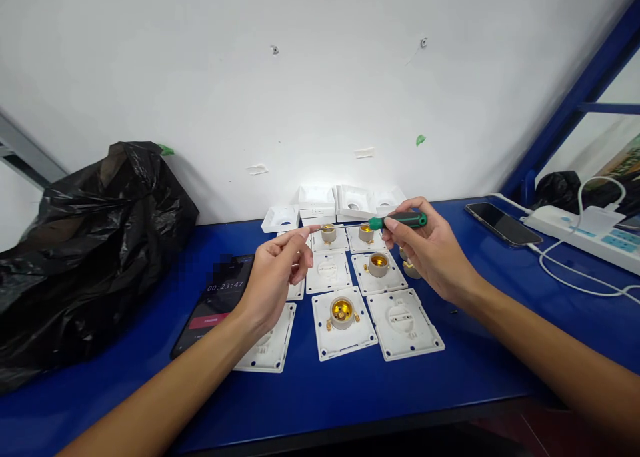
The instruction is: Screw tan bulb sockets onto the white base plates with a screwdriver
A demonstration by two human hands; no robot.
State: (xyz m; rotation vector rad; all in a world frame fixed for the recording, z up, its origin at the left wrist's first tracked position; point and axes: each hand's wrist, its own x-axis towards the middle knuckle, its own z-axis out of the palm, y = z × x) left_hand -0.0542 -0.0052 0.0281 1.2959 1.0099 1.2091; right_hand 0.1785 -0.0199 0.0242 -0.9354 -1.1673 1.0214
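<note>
My right hand (425, 247) is closed round the green and black handle of a screwdriver (404, 220), whose thin shaft points left over the back row of plates. The shaft's tip meets the fingertips of my left hand (280, 270); those fingers are pinched, and anything small between them is hidden. Below are square white plates in rows, some bare, like the front right plate (415, 340). Others carry round lamp sockets with brass-coloured insides, such as the front socket (343, 312) and the middle right socket (379, 264).
White box-like covers (317, 197) are stacked against the wall. A black plastic bag (95, 257) and a phone showing a timer (217, 300) lie left on the blue table (330, 394). On the right are another phone (503, 224) and a power strip (580, 234) with white cables.
</note>
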